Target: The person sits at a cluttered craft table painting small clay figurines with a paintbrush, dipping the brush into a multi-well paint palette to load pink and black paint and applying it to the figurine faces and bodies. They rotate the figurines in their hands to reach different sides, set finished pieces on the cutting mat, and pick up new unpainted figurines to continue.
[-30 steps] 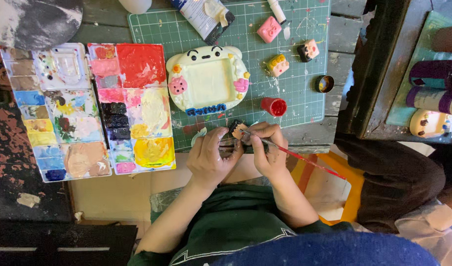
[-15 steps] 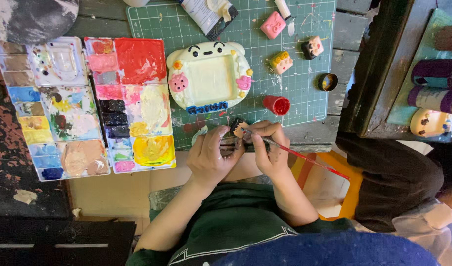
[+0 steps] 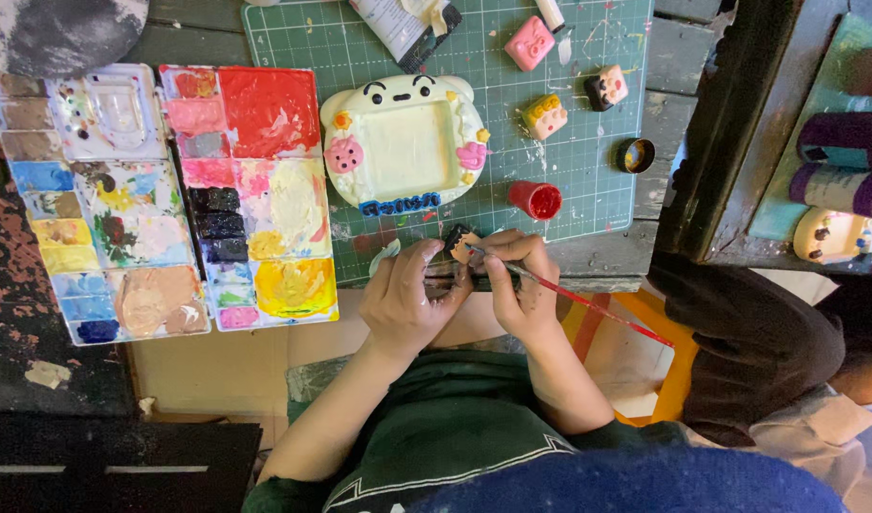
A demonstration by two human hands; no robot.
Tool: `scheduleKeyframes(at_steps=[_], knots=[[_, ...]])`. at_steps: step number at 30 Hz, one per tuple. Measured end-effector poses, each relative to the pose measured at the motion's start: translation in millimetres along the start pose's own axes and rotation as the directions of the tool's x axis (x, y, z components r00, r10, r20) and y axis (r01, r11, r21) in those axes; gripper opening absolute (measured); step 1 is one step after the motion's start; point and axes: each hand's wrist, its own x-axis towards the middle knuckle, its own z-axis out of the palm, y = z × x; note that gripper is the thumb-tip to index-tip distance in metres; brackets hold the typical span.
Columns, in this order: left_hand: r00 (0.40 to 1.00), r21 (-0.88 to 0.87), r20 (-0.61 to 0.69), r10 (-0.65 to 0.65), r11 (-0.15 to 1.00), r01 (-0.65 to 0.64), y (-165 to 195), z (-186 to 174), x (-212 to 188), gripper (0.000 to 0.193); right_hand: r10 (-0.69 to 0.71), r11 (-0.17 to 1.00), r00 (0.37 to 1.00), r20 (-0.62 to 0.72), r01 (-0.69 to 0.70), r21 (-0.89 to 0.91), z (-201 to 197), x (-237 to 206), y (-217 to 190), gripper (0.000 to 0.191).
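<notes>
My left hand (image 3: 407, 299) pinches a small black-and-peach clay figure (image 3: 459, 244) at the table's near edge. My right hand (image 3: 519, 285) holds a thin red-handled paintbrush (image 3: 588, 306), its tip touching the figure and its handle pointing down to the right. Just beyond the hands lies a cream animal-shaped clay frame (image 3: 402, 141) with pink and yellow decorations on a green cutting mat (image 3: 588, 133). A small open red paint pot (image 3: 536, 199) stands right of the frame, close to my right hand.
Two paint palettes (image 3: 160, 190) with several mixed colours lie to the left. Small painted clay figures, one pink (image 3: 530, 43), one yellow (image 3: 546, 116) and one black-and-pink (image 3: 607, 87), a paint tube (image 3: 398, 24) and a small round lid (image 3: 638, 155) sit on the mat. Another person's dark clothing (image 3: 768, 351) is at right.
The hands stay together at the table edge with the figure and brush; only small shifts of the brush and the camera view.
</notes>
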Motion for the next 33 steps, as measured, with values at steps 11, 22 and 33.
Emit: scheduleKeyframes(at_steps=[11,22,33], knots=[[1.000,-0.004,0.002,-0.011,1.000,0.011,0.4,1.2,-0.5,0.064,-0.003,0.999,1.000,-0.004,0.003,0.041,-0.2,1.1,1.6,0.010],[1.000,-0.018,0.021,-0.015,1.000,0.016,0.1,-2.4,-1.1,0.063,-0.012,1.000,1.000,0.002,0.012,0.001,1.4,0.5,-0.3,0.010],[1.000,0.000,0.007,-0.018,1.000,0.018,0.1,-0.6,-0.7,0.061,-0.038,0.999,0.999,-0.001,0.038,0.015,1.3,2.4,-1.4,0.011]])
